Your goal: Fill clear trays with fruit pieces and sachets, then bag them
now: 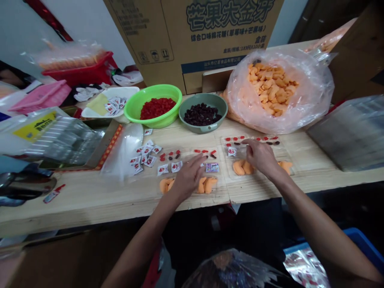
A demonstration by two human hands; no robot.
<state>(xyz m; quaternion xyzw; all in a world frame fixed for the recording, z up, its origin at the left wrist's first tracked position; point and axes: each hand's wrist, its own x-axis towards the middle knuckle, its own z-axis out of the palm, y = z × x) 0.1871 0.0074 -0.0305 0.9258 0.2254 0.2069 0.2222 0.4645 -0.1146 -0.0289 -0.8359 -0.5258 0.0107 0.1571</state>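
Observation:
My left hand (189,176) is over the left clear tray (188,193), its fingers drawn together, tips at a dark bean-shaped candy (207,157). That tray holds red and dark candies, small white packets (176,166), a purple packet (212,167) and orange puffy sweets (207,185). Above the right clear tray (283,155), my right hand (261,157) has curled fingers, the index tip by the row of red and dark candies (237,144). One white packet (231,151) and orange sweets (243,167) lie there too. Anything between the fingers of either hand is too small or hidden to name.
Behind the trays stand a green bowl (132,105) of red candies, a grey-green bowl (204,129) of dark ones and a plastic bag (315,88) of orange sweets. Loose packets (147,150) lie left; stacked clear trays (351,136) stand right. A large carton (168,36) rises behind.

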